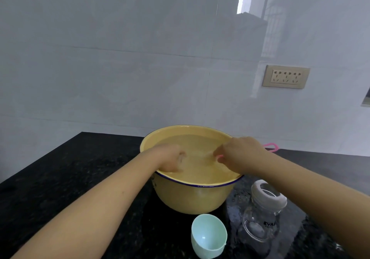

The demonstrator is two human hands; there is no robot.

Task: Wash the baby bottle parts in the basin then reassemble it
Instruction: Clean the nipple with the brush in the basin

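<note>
Head-cam view of a black stone counter (80, 168) w/ a yellow enamel basin (192, 198), blue-rimmed and full of water, at centre. Both forearms reach in from 6 o'clock. The left hand (172, 158) dips in at the basin's 9 o'clock, the right hand (240, 154) at 3 o'clock. Fingers of both curl toward each other at the waterline. A faint clear shape blurs between them, maybe a small bottle part, so what either grips can't be told. The clear bottle (262, 218), w/ a grey-white ring (268, 194) on its neck, stands on the counter at the basin's 4 o'clock. A mint-green cap (209, 236) lies on its side at 6 o'clock. A pink loop (270, 145) shows behind the right wrist at 2 o'clock. Likely step: washing a small part underwater. Next probably calls for lifting it out, shaking off water, then fitting it to the ring & bottle.
</note>
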